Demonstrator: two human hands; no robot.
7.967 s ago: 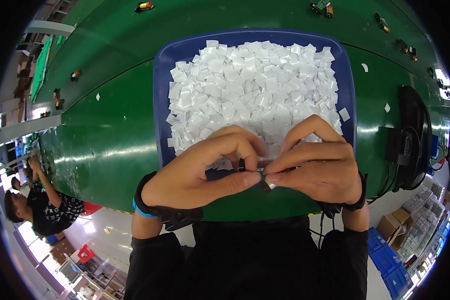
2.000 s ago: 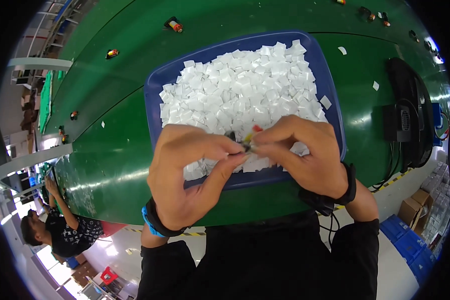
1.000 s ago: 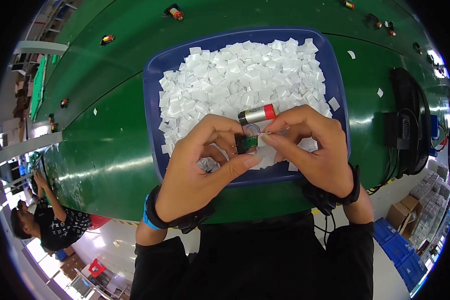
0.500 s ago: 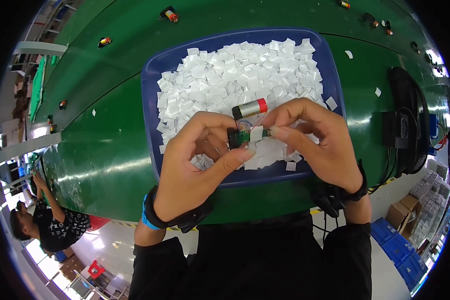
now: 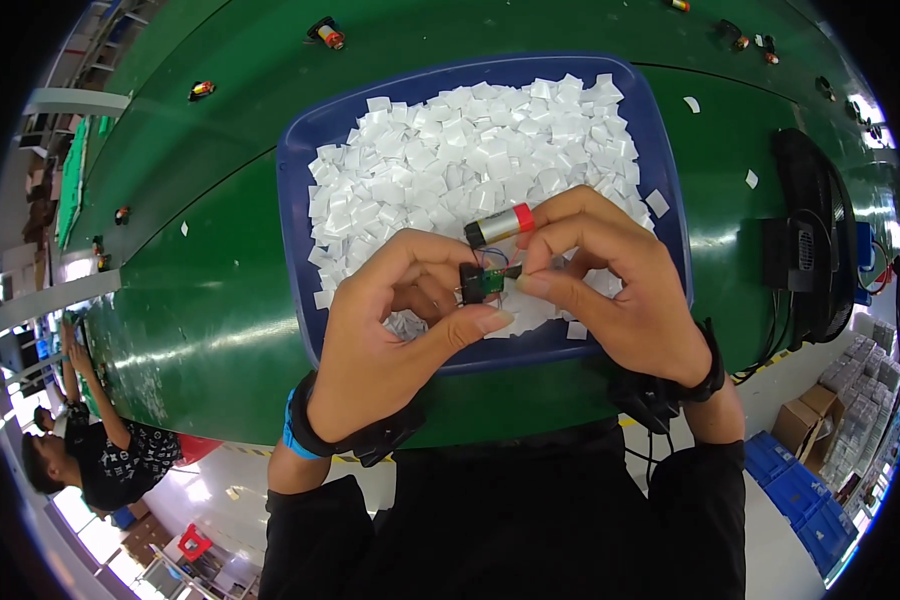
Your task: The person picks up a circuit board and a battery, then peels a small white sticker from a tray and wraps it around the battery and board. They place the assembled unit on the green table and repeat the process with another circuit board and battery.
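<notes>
Now, left fingers [image 5: 462, 327] gripping green circuit board [image 5: 493, 282], right fingers [image 5: 554, 288] pinching its end, closer in than before

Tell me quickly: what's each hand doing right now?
Left hand: closed, holding a black part with a green circuit board.
Right hand: closed, pinching the board's right end.

Green workbench [image 5: 210, 345] fills the centre, its glossy surface reflecting a bright streak at left. Pale floor [image 5: 235, 515] at lower left also reflects light. Bright panes [image 5: 73, 508] line the lower-left edge. Blue crates [image 5: 802, 508] and a cardboard box [image 5: 798, 425] stand lower right.
</notes>
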